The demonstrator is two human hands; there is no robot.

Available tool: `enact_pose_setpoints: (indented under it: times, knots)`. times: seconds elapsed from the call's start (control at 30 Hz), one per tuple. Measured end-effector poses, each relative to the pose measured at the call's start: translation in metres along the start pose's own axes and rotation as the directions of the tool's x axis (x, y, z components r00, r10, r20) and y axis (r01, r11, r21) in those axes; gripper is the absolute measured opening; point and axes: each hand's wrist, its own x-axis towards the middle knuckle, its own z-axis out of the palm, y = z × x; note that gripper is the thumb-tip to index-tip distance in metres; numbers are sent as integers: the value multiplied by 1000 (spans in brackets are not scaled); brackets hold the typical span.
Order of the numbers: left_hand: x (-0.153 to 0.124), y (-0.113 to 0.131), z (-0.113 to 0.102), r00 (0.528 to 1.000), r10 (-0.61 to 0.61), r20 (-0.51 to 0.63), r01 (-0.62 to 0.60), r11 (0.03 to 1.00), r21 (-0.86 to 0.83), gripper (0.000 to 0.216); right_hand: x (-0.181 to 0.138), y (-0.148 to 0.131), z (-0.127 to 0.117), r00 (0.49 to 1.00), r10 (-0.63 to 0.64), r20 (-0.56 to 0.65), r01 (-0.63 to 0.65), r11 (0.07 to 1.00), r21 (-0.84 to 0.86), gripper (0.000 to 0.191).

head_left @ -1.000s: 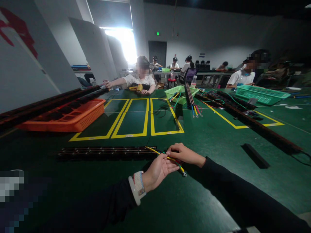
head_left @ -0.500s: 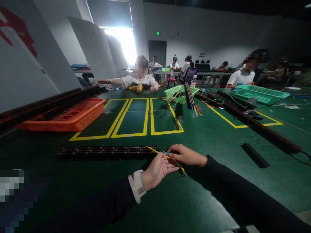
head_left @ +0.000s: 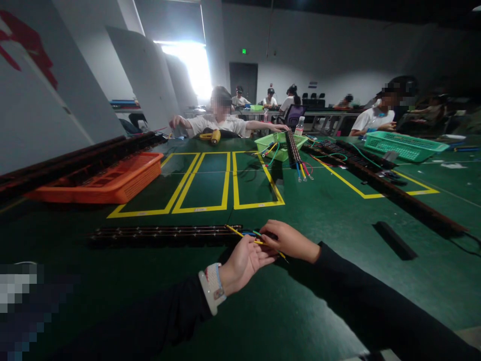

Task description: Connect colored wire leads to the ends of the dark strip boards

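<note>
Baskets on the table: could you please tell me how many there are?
3: an orange basket at the left, a green basket at the far middle, and a green basket at the far right. Others may be hidden.

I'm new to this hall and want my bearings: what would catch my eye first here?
Nearest, the left hand and right hand hold coloured wires coming off a long dark rail on the green table. At far left sits an orange basket, with yellow tape boxes beside it at the centre.
</note>
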Motion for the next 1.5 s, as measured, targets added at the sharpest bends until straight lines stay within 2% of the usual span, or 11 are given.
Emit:
enact_pose_setpoints:
  times: [0.13,0.33,0.53,0.63,0.8,0.97,1.1,1.2,1.33,1.5]
  knots:
    - [-1,1,3,1000,-3,-20,3,1000,-11,25,-1,-1,-6,998,-35,-48,34,999,-24,12]
    - [-5,0,6,1000,9,8,-9,1000,4,25,-2,-4,-11,1000,-22,-20,23,998,55,7]
    - [-8,2,9,997,45,58,-44,999,-18,26,-2,-5,-10,993,-120,-21,121,990,67,9]
    - [-8,2,9,997,65,46,-64,997,-36,27,-3,-4,-12,989,-147,-13,147,988,49,12]
    - [-5,0,8,995,92,45,-92,996,-16,27,-5,-2,-17,994,-66,-81,67,998,8,17]
    - [-5,1,10,997,76,29,-76,997,-1,22,-7,-2,-17,997,-67,26,69,994,-90,15]
    - [-5,1,11,997,77,25,-77,997,-4,21,-8,-2,-18,994,-52,93,60,994,-89,14]
    - [-4,1,9,995,79,62,-78,997,-19,23,-9,-3,-22,995,-53,84,61,994,-87,15]
    - [-1,0,5,993,76,88,-74,997,-22,25,-11,-7,-24,988,-118,101,131,983,-128,20]
    - [2,-2,2,994,82,72,-78,995,-54,23,-11,-12,-18,986,-136,97,157,956,-250,8]
